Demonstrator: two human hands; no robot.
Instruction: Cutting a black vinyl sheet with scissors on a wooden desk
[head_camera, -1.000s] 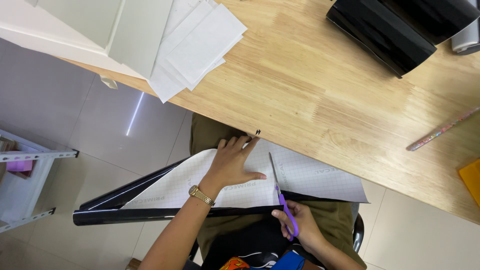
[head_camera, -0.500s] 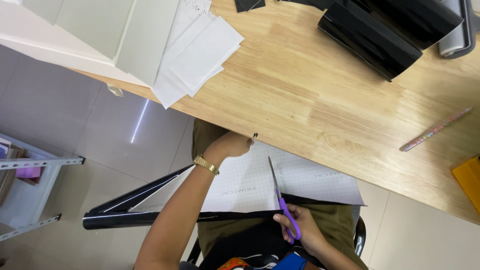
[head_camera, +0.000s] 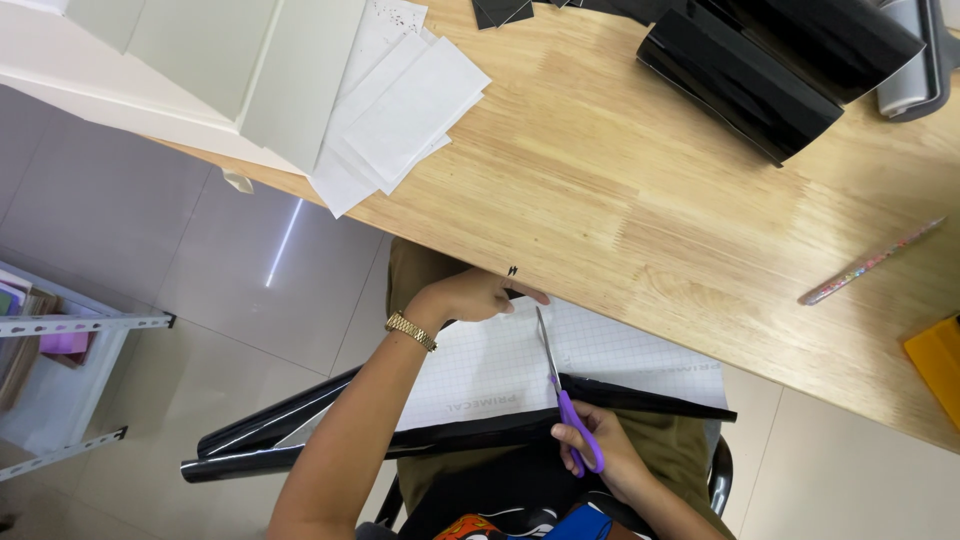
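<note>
My right hand (head_camera: 600, 460) grips purple-handled scissors (head_camera: 562, 392), whose blades lie across a white gridded backing sheet (head_camera: 500, 365) with a glossy black film edge (head_camera: 450, 435). The sheet rests over my lap just below the wooden table's edge. My left hand (head_camera: 478, 297), with a gold watch on the wrist, pinches the sheet's far edge next to the table edge, fingers closed on it.
The wooden table (head_camera: 640, 190) carries a stack of white paper sheets (head_camera: 400, 110), white boards (head_camera: 200, 60), rolls of black film (head_camera: 780, 70), a patterned pencil (head_camera: 868, 262) and a yellow thing (head_camera: 935, 365) at the right. A metal shelf rack (head_camera: 60, 380) stands at the left on the tiled floor.
My left hand slid from lying flat on the sheet up to its far edge at the table and closed on it. The scissors stayed in the cut; the camera view shifted slightly.
</note>
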